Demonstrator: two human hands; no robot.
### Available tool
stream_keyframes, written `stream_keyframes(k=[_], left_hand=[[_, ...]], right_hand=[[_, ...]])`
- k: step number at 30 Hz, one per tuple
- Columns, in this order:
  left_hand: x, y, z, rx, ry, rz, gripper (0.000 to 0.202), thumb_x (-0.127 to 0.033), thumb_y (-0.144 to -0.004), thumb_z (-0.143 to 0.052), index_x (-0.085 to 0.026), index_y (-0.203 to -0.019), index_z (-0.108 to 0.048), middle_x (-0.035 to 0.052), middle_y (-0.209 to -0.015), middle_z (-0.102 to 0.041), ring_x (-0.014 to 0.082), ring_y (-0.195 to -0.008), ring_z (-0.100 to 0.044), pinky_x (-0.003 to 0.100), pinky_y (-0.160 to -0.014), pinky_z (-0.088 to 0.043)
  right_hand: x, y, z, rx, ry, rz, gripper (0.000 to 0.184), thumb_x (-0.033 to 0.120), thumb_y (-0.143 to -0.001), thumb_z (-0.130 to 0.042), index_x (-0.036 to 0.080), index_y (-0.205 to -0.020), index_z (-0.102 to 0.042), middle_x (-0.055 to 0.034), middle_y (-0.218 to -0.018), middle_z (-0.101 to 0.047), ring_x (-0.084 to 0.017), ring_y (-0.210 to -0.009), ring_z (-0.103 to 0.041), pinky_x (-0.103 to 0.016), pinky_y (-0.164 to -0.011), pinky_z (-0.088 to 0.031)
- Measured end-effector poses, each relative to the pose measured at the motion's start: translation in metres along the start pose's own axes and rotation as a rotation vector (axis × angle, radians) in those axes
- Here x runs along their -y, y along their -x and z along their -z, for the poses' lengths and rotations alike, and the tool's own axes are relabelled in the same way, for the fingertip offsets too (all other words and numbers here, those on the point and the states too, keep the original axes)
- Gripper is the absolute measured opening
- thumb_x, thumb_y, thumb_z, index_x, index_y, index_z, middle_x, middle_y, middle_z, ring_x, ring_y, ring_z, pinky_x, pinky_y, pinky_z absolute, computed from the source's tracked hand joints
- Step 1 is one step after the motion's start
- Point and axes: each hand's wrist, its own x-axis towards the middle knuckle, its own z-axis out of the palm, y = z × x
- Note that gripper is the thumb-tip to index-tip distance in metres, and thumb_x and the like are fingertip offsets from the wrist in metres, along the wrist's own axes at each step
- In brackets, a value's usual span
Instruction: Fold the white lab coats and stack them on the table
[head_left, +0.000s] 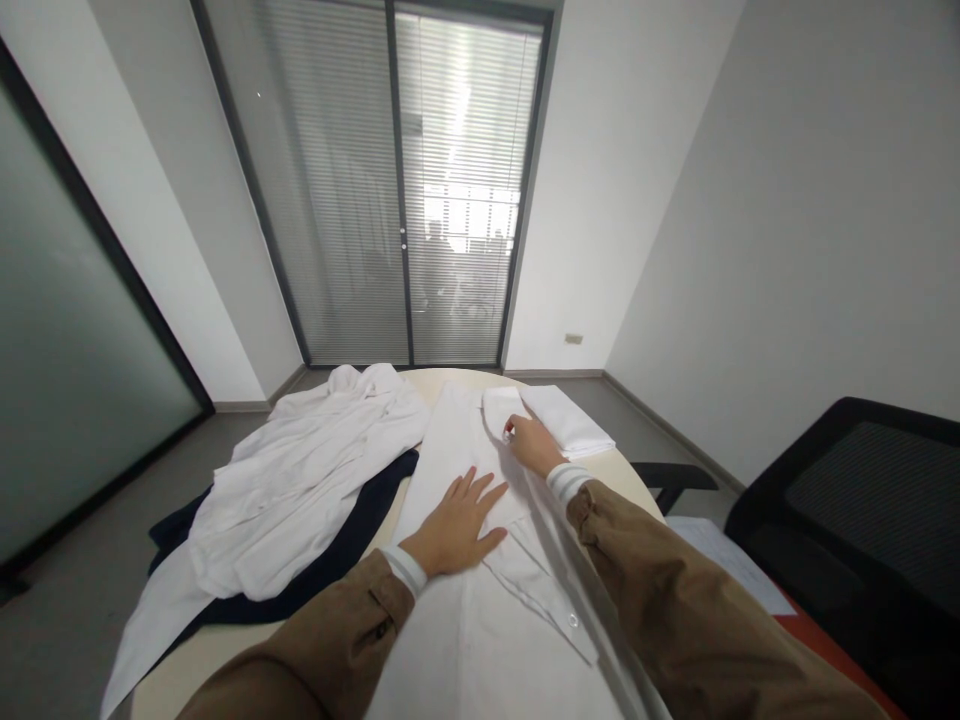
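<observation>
A white shirt point(465, 600) lies spread along the round table point(641, 480) in front of me. My left hand point(456, 525) rests flat on its middle, fingers stretched out and apart. My right hand point(531, 442) is farther up, its fingers pinched on the shirt's white sleeve point(501, 408) near the collar end. Both my arms wear brown sleeves with white striped cuffs.
A rumpled pile of white shirts point(300, 480) lies on a dark navy garment point(352, 540) at the table's left. A folded white cloth point(571, 420) sits at the far right. A black chair point(855, 520) stands right, papers point(731, 560) beside it. Glass doors with blinds are ahead.
</observation>
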Motion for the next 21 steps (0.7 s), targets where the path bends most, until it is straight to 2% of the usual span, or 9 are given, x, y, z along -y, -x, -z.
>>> stream_keyframes(k=[4, 6, 10, 12, 15, 17, 19, 21], left_hand=[[-0.001, 0.0, -0.001, -0.011, 0.012, 0.012, 0.07, -0.051, -0.098, -0.046, -0.016, -0.156, -0.029, 0.0149, -0.163, -0.028, 0.0351, -0.153, -0.015, 0.054, -0.123, -0.02], [0.0, 0.0, -0.002, -0.023, 0.016, 0.01, 0.069, -0.051, -0.097, -0.047, -0.015, -0.155, -0.03, 0.0154, -0.162, -0.03, 0.0349, -0.153, -0.016, 0.054, -0.122, -0.021], [-0.001, 0.0, -0.001, -0.104, -0.003, -0.046, 0.056, -0.044, -0.094, -0.054, -0.018, -0.143, -0.045, 0.0144, -0.151, -0.044, 0.0347, -0.148, -0.027, 0.053, -0.12, -0.025], [-0.003, -0.001, 0.003, -0.152, -0.017, -0.086, 0.043, -0.04, -0.09, -0.061, -0.018, -0.127, -0.055, 0.0133, -0.136, -0.055, 0.0329, -0.137, -0.042, 0.05, -0.116, -0.032], [-0.007, -0.002, 0.009, -0.156, -0.067, -0.13, 0.021, -0.033, -0.087, -0.063, -0.019, -0.103, -0.06, 0.009, -0.109, -0.063, 0.0272, -0.108, -0.057, 0.042, -0.097, -0.047], [-0.009, -0.002, 0.012, -0.137, -0.129, -0.155, 0.01, -0.028, -0.088, -0.06, -0.019, -0.094, -0.06, 0.0073, -0.099, -0.063, 0.025, -0.097, -0.058, 0.039, -0.087, -0.049], [-0.01, -0.003, 0.014, -0.127, -0.182, -0.186, 0.005, -0.024, -0.089, -0.057, -0.019, -0.09, -0.06, 0.0069, -0.096, -0.063, 0.024, -0.093, -0.057, 0.038, -0.084, -0.048], [-0.01, -0.003, 0.015, -0.121, -0.201, -0.217, 0.004, -0.02, -0.089, -0.055, -0.019, -0.089, -0.06, 0.0069, -0.095, -0.062, 0.0227, -0.091, -0.057, 0.037, -0.083, -0.047]], right_hand=[[0.003, 0.005, -0.005, 0.082, -0.015, 0.076, 0.033, 0.01, -0.076, -0.066, 0.02, -0.106, -0.069, -0.0084, -0.099, -0.072, -0.024, -0.097, -0.066, -0.029, -0.081, -0.043], [0.004, 0.006, -0.008, 0.128, -0.038, 0.121, 0.039, 0.012, -0.072, -0.072, 0.021, -0.11, -0.068, -0.005, -0.095, -0.073, -0.021, -0.091, -0.066, -0.027, -0.078, -0.044], [0.003, 0.008, -0.01, 0.222, -0.083, 0.197, 0.047, 0.017, -0.072, -0.075, 0.02, -0.118, -0.067, -0.0007, -0.086, -0.072, -0.016, -0.081, -0.066, -0.023, -0.074, -0.045], [0.002, 0.008, -0.009, 0.244, -0.085, 0.231, 0.049, 0.013, -0.07, -0.075, 0.02, -0.118, -0.068, 0.0003, -0.083, -0.072, -0.015, -0.078, -0.066, -0.023, -0.072, -0.045], [-0.001, 0.008, -0.009, 0.206, -0.066, 0.239, 0.049, 0.011, -0.072, -0.07, 0.018, -0.12, -0.066, -0.0021, -0.085, -0.072, -0.017, -0.08, -0.065, -0.025, -0.073, -0.044], [-0.003, 0.009, -0.008, 0.209, -0.06, 0.24, 0.053, 0.011, -0.071, -0.07, 0.017, -0.123, -0.064, -0.0029, -0.086, -0.073, -0.018, -0.081, -0.065, -0.025, -0.074, -0.044], [-0.005, 0.01, -0.007, 0.233, -0.049, 0.27, 0.058, 0.01, -0.069, -0.071, 0.018, -0.125, -0.063, -0.0024, -0.085, -0.073, -0.018, -0.081, -0.065, -0.025, -0.073, -0.043], [-0.005, 0.012, -0.007, 0.199, -0.028, 0.29, 0.056, 0.007, -0.069, -0.067, 0.019, -0.124, -0.064, -0.0023, -0.085, -0.072, -0.018, -0.081, -0.065, -0.024, -0.073, -0.043]])
